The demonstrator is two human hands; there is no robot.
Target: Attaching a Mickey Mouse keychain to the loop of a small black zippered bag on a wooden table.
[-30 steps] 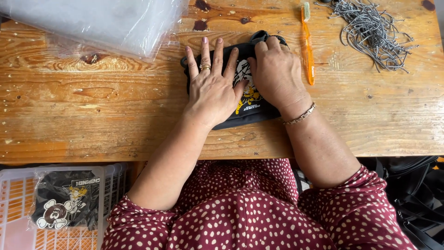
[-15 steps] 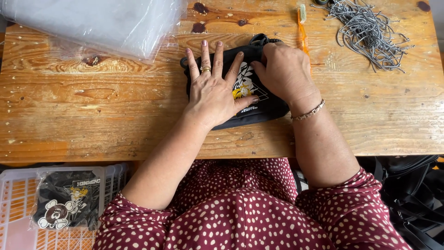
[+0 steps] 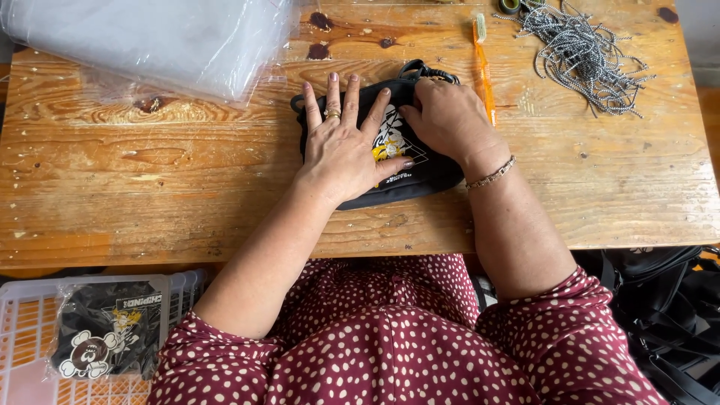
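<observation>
Since the earlier frame, my right hand [image 3: 450, 120] has slid a little toward the top edge of the black pouch [image 3: 420, 169], and my left hand [image 3: 345, 146] stays flat on it. The pouch lies on the wooden table [image 3: 150, 187], near the front edge, well right of the pile of clear plastic bags [image 3: 150, 37]. My left hand is open, fingers spread, pressing the cloth and grasping nothing. My right hand is curled over the pouch's top right corner by the strap [image 3: 424, 71]; I cannot tell if the fingers pinch something. To do this well, I judge I should keep the left palm firm, so the pouch does not slide, and press evenly. My hands hide most of the printed picture. The orange toothbrush [image 3: 484, 67], just right of the pouch, is partly behind my knuckles. The bundle of grey cords [image 3: 585, 52] is cut off at the top.
</observation>
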